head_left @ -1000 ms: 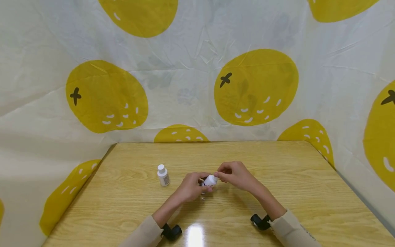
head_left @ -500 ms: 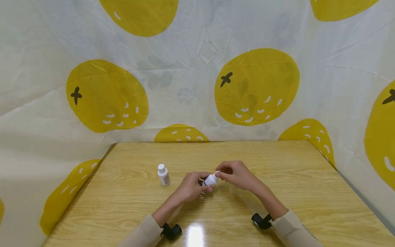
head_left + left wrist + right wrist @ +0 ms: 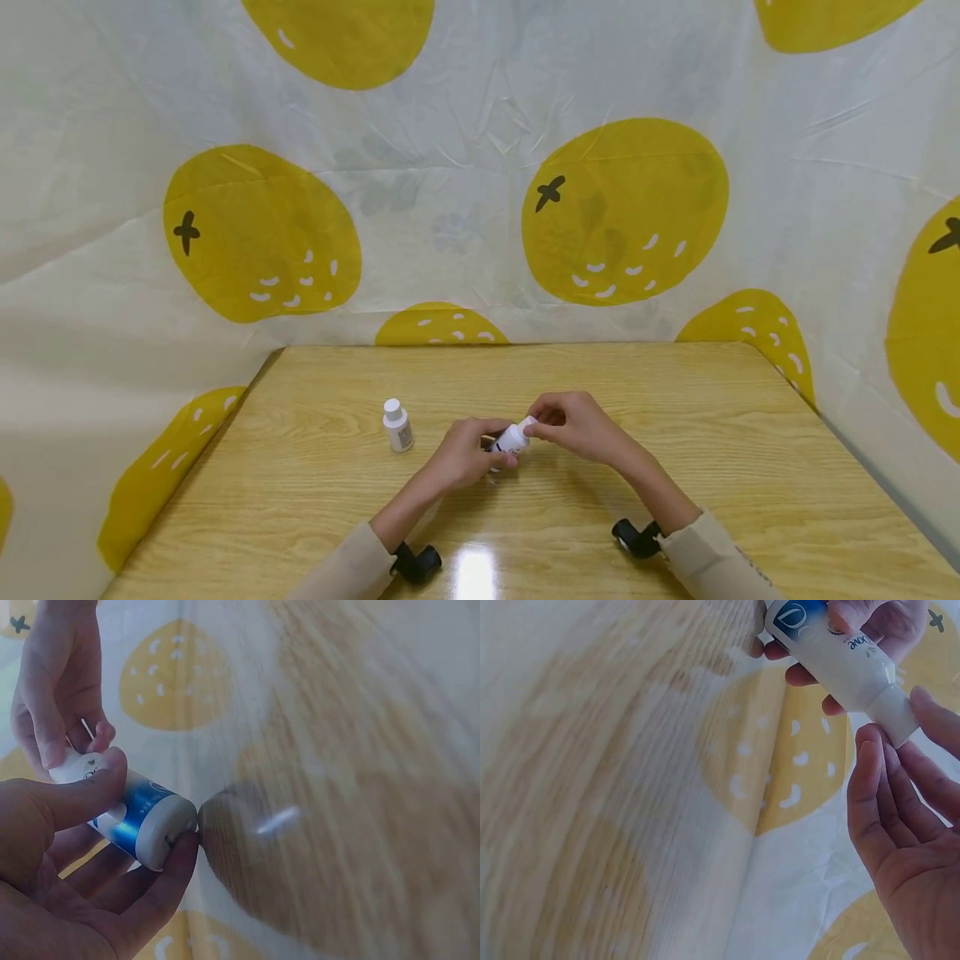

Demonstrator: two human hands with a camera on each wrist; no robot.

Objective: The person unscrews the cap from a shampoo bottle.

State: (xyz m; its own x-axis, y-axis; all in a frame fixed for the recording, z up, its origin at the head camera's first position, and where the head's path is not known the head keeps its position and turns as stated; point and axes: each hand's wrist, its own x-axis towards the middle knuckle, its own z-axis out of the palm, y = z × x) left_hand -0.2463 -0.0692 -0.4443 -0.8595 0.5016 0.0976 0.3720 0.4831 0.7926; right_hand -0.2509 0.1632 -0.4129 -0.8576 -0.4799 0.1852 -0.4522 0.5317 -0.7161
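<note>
My left hand (image 3: 467,454) grips a small white bottle with a blue band (image 3: 510,439), tilted with its top up to the right. In the left wrist view the thumb lies along the bottle (image 3: 142,817) and a fingertip sits at its base. At the other end, my right hand (image 3: 573,425) pinches the white cap (image 3: 892,714) between thumb and fingers. The right wrist view shows the cap on the neck and "Dove" lettering on the label. A second white bottle (image 3: 398,427) with a white cap stands upright on the table, left of my hands.
The wood-grain table (image 3: 637,383) reaches back to a white cloth (image 3: 450,233) printed with yellow fruit, which also hangs at both sides. A black wrist camera (image 3: 416,564) is worn on the left wrist, another black camera (image 3: 634,538) on the right.
The right fingers have shifted slightly on the cap, and more of its white shows between the fingertips now. The left hand, its bottle and the standing bottle stay in place.
</note>
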